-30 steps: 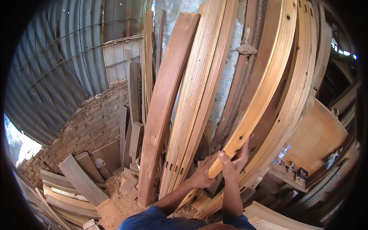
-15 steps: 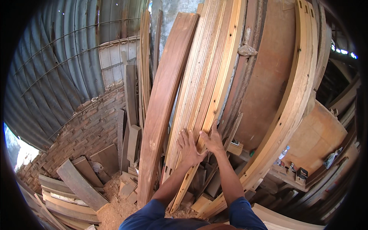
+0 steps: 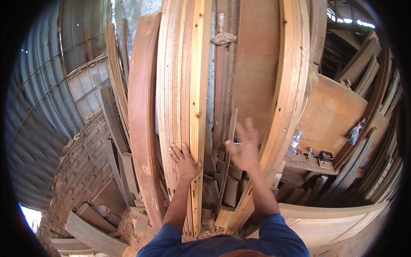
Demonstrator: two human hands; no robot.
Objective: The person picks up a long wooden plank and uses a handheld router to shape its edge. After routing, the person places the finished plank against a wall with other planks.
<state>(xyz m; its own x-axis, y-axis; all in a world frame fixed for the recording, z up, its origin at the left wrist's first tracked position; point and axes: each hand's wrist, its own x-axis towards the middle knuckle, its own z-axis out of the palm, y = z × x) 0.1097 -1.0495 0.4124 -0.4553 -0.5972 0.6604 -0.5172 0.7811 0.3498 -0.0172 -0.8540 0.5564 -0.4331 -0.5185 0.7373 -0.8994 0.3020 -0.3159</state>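
Several long wooden planks [image 3: 174, 85] stand upright side by side in front of me, a pale yellow one with small dark holes at their right edge. My left hand [image 3: 186, 163] lies against them with its fingers spread, the thumb toward the pale one. My right hand [image 3: 245, 147] is raised in the air to the right of the stack, touching nothing that I can see. Its fingers are spread and blurred by motion. Left of the stack leans a wide reddish-brown plank [image 3: 143, 103]. On the right stands a thick pale beam with dark holes [image 3: 286, 94].
A brick wall [image 3: 79, 167] and corrugated metal sheets [image 3: 40, 94] close off the left. Offcuts [image 3: 92, 227] and sawdust lie low at the left. At the right, a shelf [image 3: 308, 163] carries a plastic bottle [image 3: 296, 139] and a small dark box [image 3: 326, 157]. A curved pale panel [image 3: 334, 220] lies below.
My right hand has come off the planks and moved right. My left hand stays on them. The view has turned to the right.
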